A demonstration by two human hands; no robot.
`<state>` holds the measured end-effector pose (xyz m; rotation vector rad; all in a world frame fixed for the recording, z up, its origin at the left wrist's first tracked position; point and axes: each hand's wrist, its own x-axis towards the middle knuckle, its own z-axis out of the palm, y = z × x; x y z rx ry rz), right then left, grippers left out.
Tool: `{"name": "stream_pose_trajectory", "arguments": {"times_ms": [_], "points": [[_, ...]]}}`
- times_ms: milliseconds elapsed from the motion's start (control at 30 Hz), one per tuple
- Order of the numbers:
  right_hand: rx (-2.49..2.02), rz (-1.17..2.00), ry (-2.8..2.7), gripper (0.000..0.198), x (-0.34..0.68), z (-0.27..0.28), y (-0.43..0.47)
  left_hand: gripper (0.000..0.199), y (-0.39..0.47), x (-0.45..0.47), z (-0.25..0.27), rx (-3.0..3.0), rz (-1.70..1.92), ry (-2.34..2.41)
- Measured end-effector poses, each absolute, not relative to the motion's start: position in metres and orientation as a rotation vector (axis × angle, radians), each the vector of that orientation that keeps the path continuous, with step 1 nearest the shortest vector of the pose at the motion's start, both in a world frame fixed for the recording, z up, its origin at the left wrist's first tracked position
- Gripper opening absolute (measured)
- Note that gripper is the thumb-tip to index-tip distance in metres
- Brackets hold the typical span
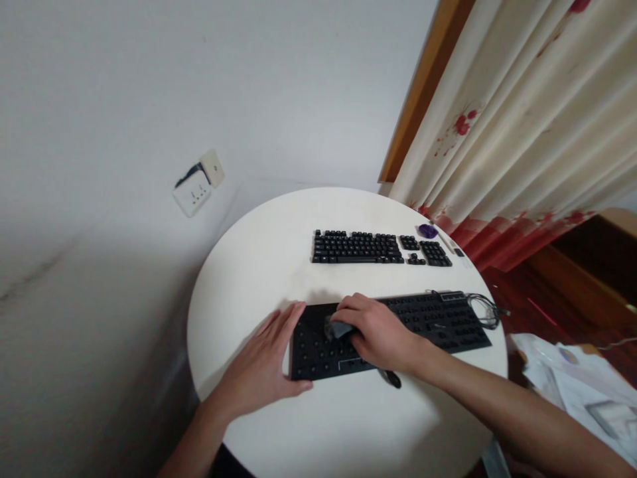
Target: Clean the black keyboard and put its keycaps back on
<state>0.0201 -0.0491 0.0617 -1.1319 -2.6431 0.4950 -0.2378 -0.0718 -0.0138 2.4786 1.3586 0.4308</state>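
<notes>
A black keyboard base (423, 317) lies on the round white table, its keycaps off and its switches bare. My left hand (263, 362) braces its left end, fingers at the upper corner and thumb at the near edge. Closed fingers of my right hand (373, 328) hold a dark grey brush-like object (340, 329) against the left part of the base; its exact kind is partly hidden. Beneath my right wrist, a black rounded tip (393, 378) shows at the base's near edge; whether it belongs to the held object I cannot tell.
Black keycaps (355, 247) sit in keyboard layout farther back on the white table (249, 265). A purple item (427, 231) lies near the far right edge. The coiled cable (485, 311) is at the right. A wall socket (193, 192), curtain (478, 133) and white bags (562, 372) surround the table.
</notes>
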Motion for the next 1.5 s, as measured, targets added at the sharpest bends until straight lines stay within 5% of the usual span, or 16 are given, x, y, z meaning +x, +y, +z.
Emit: {"name": "stream_pose_trajectory", "arguments": {"times_ms": [633, 967, 1133, 1500], "points": [[-1.841, 0.343, -2.597, 0.038, 0.103, 0.064, -0.055, 0.127, -0.072, -0.239, -0.012, 2.463, 0.489, 1.290], [-1.272, 0.377, -2.689, 0.041, -0.008, 0.076, -0.054, 0.131, -0.073, -0.238, -0.010, 2.478, 0.477, 1.301], [-1.149, 0.251, -2.858, 0.022, -0.034, 0.058, -0.051, 0.130, -0.072, -0.238, -0.011, 2.505, 0.469, 1.312], [-1.579, 0.281, -2.710, 0.044, 0.119, 0.062, -0.057, 0.122, -0.069, -0.239, -0.013, 2.504, 0.454, 1.338]]}}
